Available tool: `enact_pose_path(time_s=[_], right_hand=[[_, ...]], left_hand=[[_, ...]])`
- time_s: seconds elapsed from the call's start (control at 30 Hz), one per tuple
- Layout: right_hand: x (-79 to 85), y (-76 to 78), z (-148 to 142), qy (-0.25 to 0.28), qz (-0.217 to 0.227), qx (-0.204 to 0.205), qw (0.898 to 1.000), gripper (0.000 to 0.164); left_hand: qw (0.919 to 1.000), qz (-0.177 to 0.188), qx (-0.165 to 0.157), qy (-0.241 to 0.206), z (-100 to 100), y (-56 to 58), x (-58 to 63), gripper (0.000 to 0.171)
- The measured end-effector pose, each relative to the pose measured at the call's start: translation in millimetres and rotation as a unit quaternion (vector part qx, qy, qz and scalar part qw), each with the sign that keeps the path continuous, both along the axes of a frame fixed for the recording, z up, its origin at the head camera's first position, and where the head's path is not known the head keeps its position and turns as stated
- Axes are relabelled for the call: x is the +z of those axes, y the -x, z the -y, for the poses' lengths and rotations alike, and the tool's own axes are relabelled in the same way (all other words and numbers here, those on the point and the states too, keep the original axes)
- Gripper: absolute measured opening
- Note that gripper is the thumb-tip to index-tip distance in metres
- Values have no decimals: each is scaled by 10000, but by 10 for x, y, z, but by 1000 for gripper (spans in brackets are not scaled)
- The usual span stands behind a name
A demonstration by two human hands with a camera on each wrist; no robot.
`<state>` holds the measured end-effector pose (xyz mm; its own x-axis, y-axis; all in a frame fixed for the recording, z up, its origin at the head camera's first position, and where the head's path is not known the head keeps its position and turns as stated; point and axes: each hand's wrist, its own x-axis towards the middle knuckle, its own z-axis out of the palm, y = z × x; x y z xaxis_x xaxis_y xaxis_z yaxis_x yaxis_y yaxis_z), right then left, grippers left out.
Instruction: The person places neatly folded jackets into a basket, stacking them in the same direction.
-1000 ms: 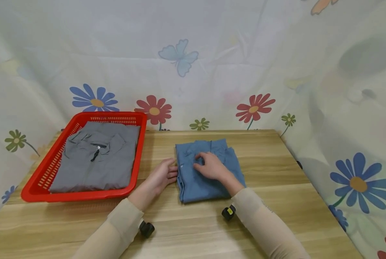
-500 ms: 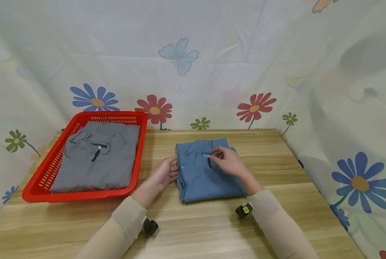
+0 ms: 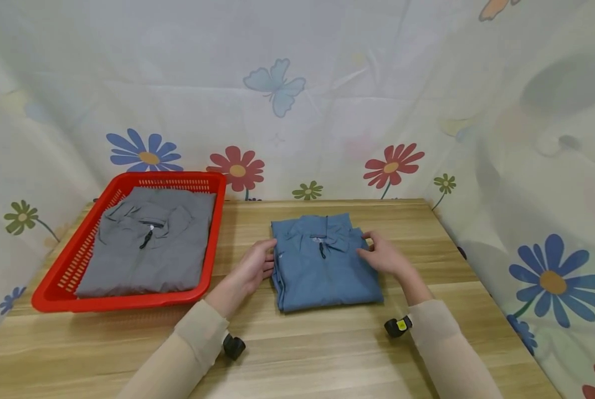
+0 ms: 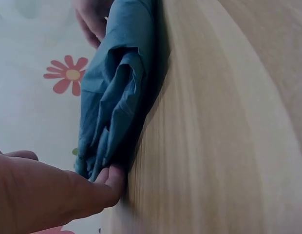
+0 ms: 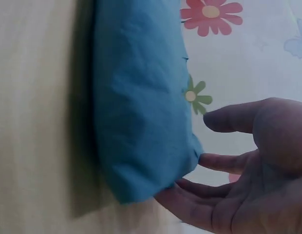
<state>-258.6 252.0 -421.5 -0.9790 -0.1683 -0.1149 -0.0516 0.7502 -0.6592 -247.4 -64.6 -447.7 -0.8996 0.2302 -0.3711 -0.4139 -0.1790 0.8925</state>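
Note:
A blue jacket (image 3: 317, 280), neatly folded with its collar and black zip pull uppermost, lies on the wooden table. My left hand (image 3: 251, 267) is at its left edge; in the left wrist view the fingertips (image 4: 115, 181) touch the lower folded layers. On the far side my right hand (image 3: 386, 256) has its fingers against the upper right edge. From the right wrist, the thumb (image 5: 229, 117) stands apart from the blue cloth (image 5: 141, 112) while other fingertips touch its corner. Neither hand grips the jacket. Its underside is hidden.
A red plastic basket (image 3: 219, 233) stands to the left, its near rim tipped toward me. Inside lies a folded grey jacket (image 3: 148, 260) with a black zip pull. A flower-print curtain (image 3: 327, 127) hangs behind the table (image 3: 297, 354) and along its sides.
My right hand has moved from the middle of the blue jacket rightward to its right edge, uncovering the collar and zip pull. The left hand stays at the left edge.

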Motion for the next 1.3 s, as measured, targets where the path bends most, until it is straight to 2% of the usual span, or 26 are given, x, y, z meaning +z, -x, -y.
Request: enact_pose_path(time_s=[0.13,0.3,0.47,0.6,0.8,1.03,1.3], right_hand=[[-49,-1,-25,180,205,53,9996,62],[-74,4,-47,439,236,155,9986,65],[-134,8,-93,604,147,377,9974,63],[-180,21,-103,734,72,557,9957,59],[-209,39,-101,1134,329,536,9915,59],[-293,85,-191,1889,987,500,9757,66],[-332,115,-210,2061,992,853,9698,68]], left_hand=[[9999,-27,83,-81,-4,12,-11,56],[9998,-67,-160,66,-1,27,0,53],[9989,-210,-343,233,-4,19,-4,51],[9983,-255,-386,367,-9,18,-24,57],[9972,-389,-302,568,-24,21,-78,65],[9955,-482,-247,777,-16,14,-110,60],[9958,-457,-92,783,-1,30,-132,58]])
